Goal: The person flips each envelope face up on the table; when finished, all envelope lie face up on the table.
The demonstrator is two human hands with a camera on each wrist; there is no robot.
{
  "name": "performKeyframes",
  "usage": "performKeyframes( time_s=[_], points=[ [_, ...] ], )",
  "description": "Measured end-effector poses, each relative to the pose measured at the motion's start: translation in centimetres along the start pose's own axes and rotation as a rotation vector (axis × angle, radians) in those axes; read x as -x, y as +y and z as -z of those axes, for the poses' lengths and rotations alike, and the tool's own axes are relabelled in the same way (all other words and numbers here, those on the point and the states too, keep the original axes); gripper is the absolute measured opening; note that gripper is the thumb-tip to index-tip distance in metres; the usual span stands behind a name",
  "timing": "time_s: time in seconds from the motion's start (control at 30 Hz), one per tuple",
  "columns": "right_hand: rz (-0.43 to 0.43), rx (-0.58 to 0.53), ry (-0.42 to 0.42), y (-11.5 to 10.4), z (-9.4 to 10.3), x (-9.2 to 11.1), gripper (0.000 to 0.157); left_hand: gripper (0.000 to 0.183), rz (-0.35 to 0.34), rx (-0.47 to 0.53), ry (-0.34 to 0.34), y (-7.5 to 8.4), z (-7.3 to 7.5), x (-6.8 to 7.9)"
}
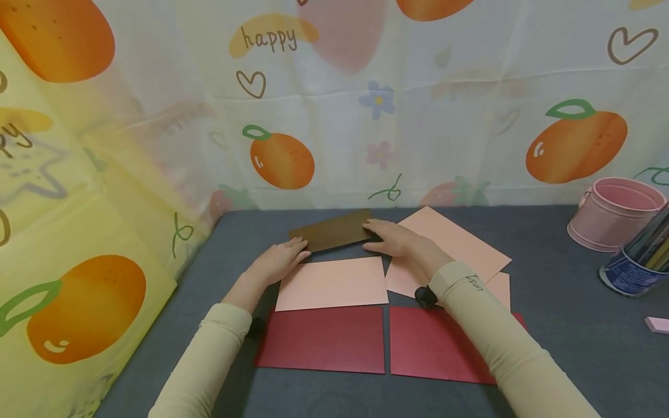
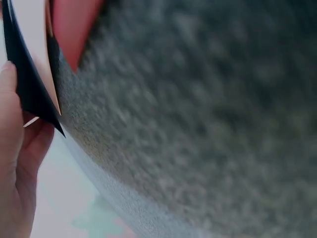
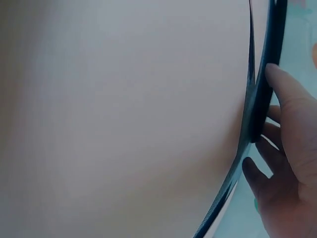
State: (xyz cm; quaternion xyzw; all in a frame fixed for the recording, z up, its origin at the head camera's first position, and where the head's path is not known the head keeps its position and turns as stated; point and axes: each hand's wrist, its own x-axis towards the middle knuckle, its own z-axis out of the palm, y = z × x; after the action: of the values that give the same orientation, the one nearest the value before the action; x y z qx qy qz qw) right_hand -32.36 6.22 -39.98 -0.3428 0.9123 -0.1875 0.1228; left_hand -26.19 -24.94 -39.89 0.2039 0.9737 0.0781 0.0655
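A printed cloth with oranges hangs along the left and far sides of the grey table. Coming in from the near left, the person's left hand grips the left end of the brown card, thumb on the near side and fingers behind. That card is at the far side of the table, slanting a little, its right end farther off than its left; its near face looks dark at the wrists. Just nearer is the left pink card, and nearer again, up against it, the left red card. The right hand pinches the brown card's right end, thumb in front, other fingers spread behind. Under that arm, the top pink card lies askew over the lower pink card, with the right red card on the near side, partly hidden by the sleeve. Far right stands a pink bucket; nearer, a blue tin of pencils, then a small pink block at the edge of my view.
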Motion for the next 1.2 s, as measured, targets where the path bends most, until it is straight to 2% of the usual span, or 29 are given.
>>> performKeyframes(
  time_s=[0.17, 0.33, 0.4, 0.63, 0.83, 1.0, 1.2],
  points=[
    [0.006, 0.047, 0.090, -0.2, 0.1, 0.2, 0.056, 0.048, -0.045, -0.008, 0.110, 0.1, 0.2, 0.2],
    [0.009, 0.076, 0.203, -0.4, 0.3, 0.3, 0.042, 0.037, -0.114, 0.020, 0.241, -0.1, 0.2, 0.4],
    [0.012, 0.076, 0.239, -0.4, 0.4, 0.4, 0.038, 0.035, -0.119, 0.046, 0.275, -0.1, 0.3, 0.6],
    [-0.008, 0.042, 0.348, -0.6, 0.6, 1.1, 0.029, 0.024, -0.150, 0.218, 0.454, -0.4, 0.3, 0.8],
    [-0.020, -0.071, 0.421, -0.6, 0.6, 1.7, 0.022, 0.022, -0.174, 0.370, 0.593, -0.6, 0.1, 0.7],
    [-0.006, -0.135, 0.480, -0.4, 0.5, 1.9, 0.018, 0.021, -0.145, 0.466, 0.665, -0.7, -0.1, 0.8],
    [0.002, -0.202, 0.529, -0.6, 0.6, 1.9, 0.015, 0.016, -0.033, 0.561, 0.757, -0.6, 0.1, 0.6]
  ],
)
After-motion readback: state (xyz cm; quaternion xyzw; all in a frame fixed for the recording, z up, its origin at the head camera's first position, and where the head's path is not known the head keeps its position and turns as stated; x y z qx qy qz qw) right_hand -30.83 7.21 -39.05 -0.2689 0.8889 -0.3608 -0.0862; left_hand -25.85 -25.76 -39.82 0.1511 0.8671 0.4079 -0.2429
